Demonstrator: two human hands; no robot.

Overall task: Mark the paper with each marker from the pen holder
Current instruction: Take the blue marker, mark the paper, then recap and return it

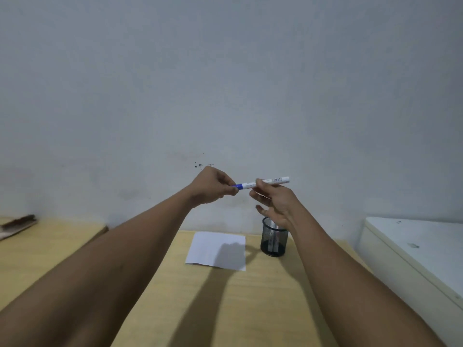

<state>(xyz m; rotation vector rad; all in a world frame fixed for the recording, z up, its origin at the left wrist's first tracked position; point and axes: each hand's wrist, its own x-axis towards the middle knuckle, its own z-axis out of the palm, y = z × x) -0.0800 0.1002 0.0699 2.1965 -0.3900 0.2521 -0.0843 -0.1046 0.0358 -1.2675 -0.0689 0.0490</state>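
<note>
Head view | both hands pinch marker (263, 183): left hand (213, 186) hides blue cap, right hand (275, 201) grips barrel

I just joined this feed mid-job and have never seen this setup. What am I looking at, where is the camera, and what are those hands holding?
There is no machine here: a person works with two bare hands, and the single picture comes from a wide-angle camera on their head, looking forward and down. The left hand pinches the blue cap end of a white marker, and the right hand holds its barrel, raised in front of the wall. Below, on the wooden table, lies a white sheet of paper. Beside it on the right stands a black mesh pen holder with more markers inside. I see no marks on the paper.
</note>
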